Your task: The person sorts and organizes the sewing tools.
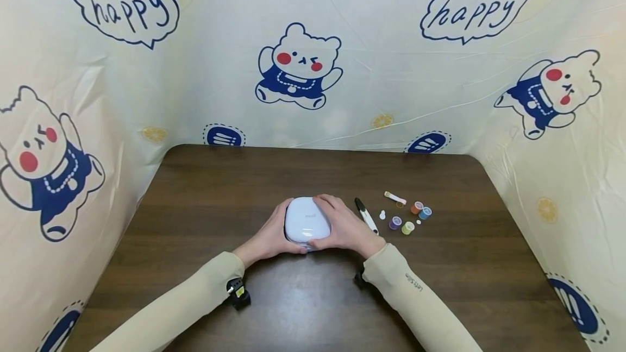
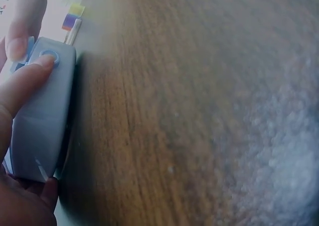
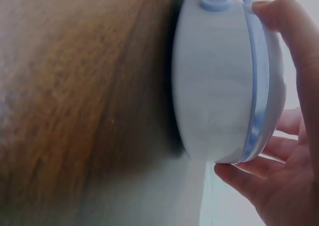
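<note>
A white rounded-square case [image 1: 308, 220] with a glossy, slightly domed lid sits on the table between both hands. My left hand [image 1: 270, 235] grips its left side, thumb tip on the round button [image 2: 50, 57] at the front. From the other side my right hand [image 1: 344, 227] holds it, with the thumb [image 3: 269, 11] at the lid's front edge beside a light-blue tab. A pale blue band [image 3: 258, 86] runs between body and lid in the right wrist view. What is inside the case is hidden.
Right of the hands lie a black-and-white pen [image 1: 366, 215], a small white piece [image 1: 382, 214] and a pale strip [image 1: 395, 198]. Several small coloured tubs, among them a purple one [image 1: 395, 223], stand nearby. A printed cloth [image 1: 371, 69] borders the brown table [image 1: 235, 173].
</note>
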The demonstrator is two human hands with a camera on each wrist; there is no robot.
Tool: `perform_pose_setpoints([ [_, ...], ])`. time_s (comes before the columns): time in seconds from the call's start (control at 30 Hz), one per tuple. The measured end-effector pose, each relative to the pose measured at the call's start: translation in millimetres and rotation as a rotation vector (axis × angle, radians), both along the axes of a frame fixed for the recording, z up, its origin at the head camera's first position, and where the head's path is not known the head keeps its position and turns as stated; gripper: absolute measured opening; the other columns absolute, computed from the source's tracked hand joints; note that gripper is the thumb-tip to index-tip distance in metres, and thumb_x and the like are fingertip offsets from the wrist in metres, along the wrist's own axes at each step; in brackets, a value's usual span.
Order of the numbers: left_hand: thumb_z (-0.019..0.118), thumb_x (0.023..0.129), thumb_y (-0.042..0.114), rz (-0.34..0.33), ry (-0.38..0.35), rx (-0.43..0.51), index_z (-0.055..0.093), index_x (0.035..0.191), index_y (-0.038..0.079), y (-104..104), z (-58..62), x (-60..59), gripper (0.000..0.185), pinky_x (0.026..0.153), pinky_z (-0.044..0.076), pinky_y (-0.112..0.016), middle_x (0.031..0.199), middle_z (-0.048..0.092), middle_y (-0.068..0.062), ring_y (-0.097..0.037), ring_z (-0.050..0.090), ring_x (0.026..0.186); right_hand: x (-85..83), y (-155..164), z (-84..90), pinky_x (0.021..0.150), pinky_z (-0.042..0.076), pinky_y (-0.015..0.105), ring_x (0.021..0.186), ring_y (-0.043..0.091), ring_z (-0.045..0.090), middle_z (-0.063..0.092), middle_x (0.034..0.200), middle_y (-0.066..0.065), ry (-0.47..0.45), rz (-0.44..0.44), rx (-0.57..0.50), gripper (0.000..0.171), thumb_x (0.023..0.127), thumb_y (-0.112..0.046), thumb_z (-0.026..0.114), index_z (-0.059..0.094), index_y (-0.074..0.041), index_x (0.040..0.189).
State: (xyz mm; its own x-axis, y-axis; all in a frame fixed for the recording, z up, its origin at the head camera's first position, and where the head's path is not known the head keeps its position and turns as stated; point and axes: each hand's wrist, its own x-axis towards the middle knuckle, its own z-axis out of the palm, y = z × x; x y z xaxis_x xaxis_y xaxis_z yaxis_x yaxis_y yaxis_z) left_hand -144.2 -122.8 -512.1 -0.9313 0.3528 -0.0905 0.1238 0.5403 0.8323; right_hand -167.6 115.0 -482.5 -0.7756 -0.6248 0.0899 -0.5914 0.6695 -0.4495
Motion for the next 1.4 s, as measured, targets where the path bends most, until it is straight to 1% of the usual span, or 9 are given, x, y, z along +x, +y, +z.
perform_pose_setpoints([
  [0.17,0.100,0.068,0.032,-0.016,0.011,-0.011,0.016,0.161,-0.002,-2,0.0,0.2,0.130,0.114,0.037,-0.056,0.160,0.030,-0.028,-0.041,0.040,0.141,3.2,1,3.0,0.113,0.043,0.047,0.145,0.033,0.042,0.040,0.162,0.016,-0.061,-0.015,-0.001,0.106,0.080,-0.059,0.082,0.039,-0.005,0.159],
  [0.27,0.100,0.068,0.031,-0.024,0.014,-0.020,0.016,0.161,-0.002,-3,0.0,0.4,0.130,0.115,0.037,-0.056,0.160,0.029,-0.028,-0.042,0.039,0.142,5.5,3,6.1,0.114,0.043,0.048,0.146,0.034,0.042,0.038,0.163,0.016,-0.062,-0.018,0.005,0.105,0.082,-0.061,0.080,0.039,-0.004,0.160],
  [0.37,0.100,0.068,0.031,-0.029,0.016,-0.020,0.016,0.161,-0.003,-4,1.1,0.6,0.130,0.114,0.037,-0.056,0.160,0.029,-0.029,-0.042,0.040,0.142,6.6,5,9.0,0.111,0.046,0.046,0.141,0.032,0.047,0.043,0.159,0.015,-0.009,-0.013,0.008,0.100,0.083,-0.061,0.080,0.044,-0.004,0.157],
  [0.47,0.100,0.068,0.031,-0.028,0.024,-0.012,0.017,0.161,-0.004,-4,3.0,0.3,0.129,0.114,0.037,-0.056,0.159,0.030,-0.029,-0.042,0.040,0.141,7.1,7,10.9,0.106,0.049,0.043,0.131,0.028,0.053,0.051,0.149,0.013,0.066,-0.003,0.008,0.091,0.084,-0.060,0.080,0.051,-0.006,0.151],
  [0.63,0.100,0.068,0.031,-0.028,0.032,-0.013,0.018,0.160,-0.003,-3,3.3,-1.0,0.128,0.115,0.036,-0.056,0.158,0.031,-0.028,-0.041,0.040,0.141,7.0,9,15.1,0.103,0.050,0.043,0.122,0.027,0.055,0.057,0.135,0.011,0.171,0.015,-0.010,0.076,0.085,-0.057,0.081,0.061,-0.009,0.140],
  [0.83,0.100,0.067,0.029,-0.030,0.029,0.000,0.018,0.160,-0.003,-2,3.5,-0.4,0.128,0.116,0.034,-0.056,0.158,0.031,-0.028,-0.041,0.039,0.141,7.1,11,22.0,0.098,0.052,0.041,0.115,0.025,0.056,0.060,0.124,0.007,0.241,0.015,-0.050,0.061,0.084,-0.054,0.084,0.068,-0.012,0.124],
  [0.97,0.101,0.067,0.029,-0.032,0.048,0.010,0.019,0.159,-0.004,-2,4.0,0.6,0.128,0.116,0.035,-0.056,0.156,0.033,-0.029,-0.042,0.040,0.140,8.4,12,23.8,0.093,0.055,0.038,0.111,0.021,0.058,0.060,0.120,0.004,0.236,0.000,-0.083,0.055,0.083,-0.053,0.086,0.068,-0.013,0.117],
  [1.17,0.101,0.065,0.027,-0.028,0.076,0.013,0.021,0.158,-0.005,-1,4.7,1.7,0.127,0.114,0.036,-0.056,0.153,0.037,-0.030,-0.042,0.043,0.138,10.9,14,27.7,0.089,0.058,0.034,0.101,0.017,0.063,0.061,0.117,0.002,0.176,0.002,-0.178,0.048,0.085,-0.043,0.087,0.066,-0.012,0.115],
  [1.4,0.100,0.067,0.025,-0.038,0.074,0.014,0.019,0.159,-0.005,-2,3.2,1.2,0.127,0.115,0.036,-0.055,0.156,0.034,-0.029,-0.042,0.042,0.140,10.1,19,35.1,0.086,0.059,0.034,0.098,0.015,0.063,0.064,0.113,0.001,0.184,0.022,-0.263,0.037,0.087,-0.032,0.086,0.067,-0.012,0.112],
])
